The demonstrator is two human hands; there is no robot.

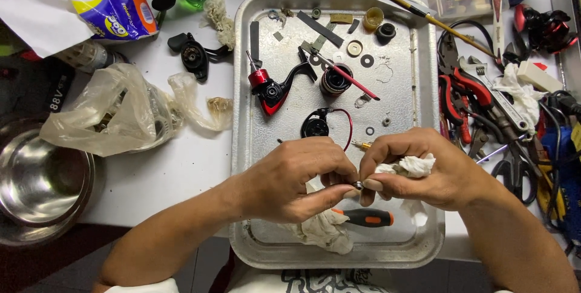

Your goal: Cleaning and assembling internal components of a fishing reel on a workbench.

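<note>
A white counter point(200, 172) carries everything, crowded on all sides. In its middle lies a big metal tray point(423, 232) with a raised rim. At the left edge sits a steel bowl point(42, 178), and next to it a crumpled plastic bag point(121, 111). A heap of tools point(484, 99), pliers and a wrench among them, lies just right of the tray.

Over the near half of the tray the two hands meet. The left hand point(290, 178) is closed, its thumb and fingers pinching a small metal ring point(358, 185). The right hand point(423, 172) is closed too, gripping a wad of white tissue point(411, 164), its fingertips touching the same ring. The ring is held in the air between both hands, above the tray's near half.

Under the hands, on the tray, lie a dirty white rag point(324, 232) and a screwdriver point(366, 217) with a black and orange handle. Farther back on the tray rests a red and black reel body point(269, 90), a dark spool point(334, 81) with a red-handled brush point(351, 80) across it, and a black round part point(316, 126) with a red wire loop. Small washers point(367, 60) and screws are scattered around them. A long paintbrush point(417, 11) lies across the tray's far right corner.
</note>
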